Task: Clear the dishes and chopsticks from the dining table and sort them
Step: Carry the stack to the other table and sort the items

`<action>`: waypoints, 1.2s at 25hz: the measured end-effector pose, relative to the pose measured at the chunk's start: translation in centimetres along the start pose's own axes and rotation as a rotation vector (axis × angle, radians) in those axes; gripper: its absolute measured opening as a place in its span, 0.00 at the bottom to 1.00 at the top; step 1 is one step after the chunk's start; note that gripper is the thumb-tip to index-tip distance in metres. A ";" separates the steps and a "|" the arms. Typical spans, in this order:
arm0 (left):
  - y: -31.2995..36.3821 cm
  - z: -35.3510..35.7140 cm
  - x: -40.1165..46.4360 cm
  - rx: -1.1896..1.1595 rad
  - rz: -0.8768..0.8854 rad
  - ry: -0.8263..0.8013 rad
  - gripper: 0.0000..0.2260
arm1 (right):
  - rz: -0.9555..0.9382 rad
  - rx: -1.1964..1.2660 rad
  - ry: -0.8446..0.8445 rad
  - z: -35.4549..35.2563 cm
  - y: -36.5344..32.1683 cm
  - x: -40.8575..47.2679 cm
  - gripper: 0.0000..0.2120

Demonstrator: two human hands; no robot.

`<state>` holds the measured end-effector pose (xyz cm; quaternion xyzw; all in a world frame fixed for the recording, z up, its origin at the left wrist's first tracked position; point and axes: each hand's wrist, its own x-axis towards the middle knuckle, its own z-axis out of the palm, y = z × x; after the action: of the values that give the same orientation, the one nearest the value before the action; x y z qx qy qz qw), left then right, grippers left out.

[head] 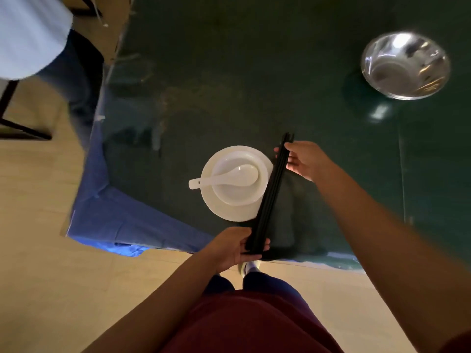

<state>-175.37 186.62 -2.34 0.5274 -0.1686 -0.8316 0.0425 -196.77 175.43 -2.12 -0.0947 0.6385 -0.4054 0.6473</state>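
Note:
A bundle of black chopsticks [270, 192] is held lengthwise above the table's near edge. My left hand [234, 248] grips its near end, and my right hand [303, 160] pinches its far end. Just left of the chopsticks, a white bowl [239, 193] sits on a white plate [230, 212], with a white ceramic spoon [224, 177] lying in the bowl, handle pointing left. A shiny steel bowl [405, 66] stands empty at the far right of the table.
The table [254, 72] has a dark green glass-covered top with a blue cloth [122, 220] hanging at its near-left corner. A chair and a seated person in a white top [28, 36] are at the far left. Tiled floor lies below.

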 end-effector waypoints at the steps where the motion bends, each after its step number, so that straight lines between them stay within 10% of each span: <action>1: 0.1 0.2 -0.3 0.020 0.015 -0.010 0.14 | -0.023 -0.014 0.024 -0.7 -0.1 -0.3 0.08; 14: 7.3 2.4 -5.9 0.202 0.430 -0.043 0.11 | -0.391 -0.248 -0.060 1.5 -11.3 -4.5 0.04; 30: 20.0 -14.6 -3.2 -0.205 0.496 0.225 0.09 | -0.225 -0.331 -0.176 25.3 -16.8 8.7 0.06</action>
<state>-163.07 165.22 1.30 0.5520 -0.2017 -0.7449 0.3159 -182.00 148.85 6.34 -0.3051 0.6228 -0.3549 0.6270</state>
